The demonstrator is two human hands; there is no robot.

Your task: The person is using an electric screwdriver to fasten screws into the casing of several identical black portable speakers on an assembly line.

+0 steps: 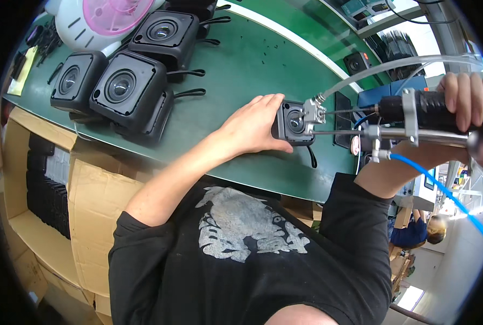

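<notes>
Small black square speaker housing [294,123] with a round lens-like centre stands near the front edge of the green work counter [241,70], held upright by the left hand [252,127], whose fingers wrap its left side and top. Pressed to its face is the metal nozzle tip of a pneumatic driver tool [393,122], fed by a clear tube and a blue hose; the right hand [466,100] is closed round the tool's black grip. Toward the counter's far left corner sit four larger black speaker boxes [128,89] and a white-and-pink fan [103,19], leaving open green surface between. Below the front edge, an open cardboard box [90,200] holds dark parts in rows.
</notes>
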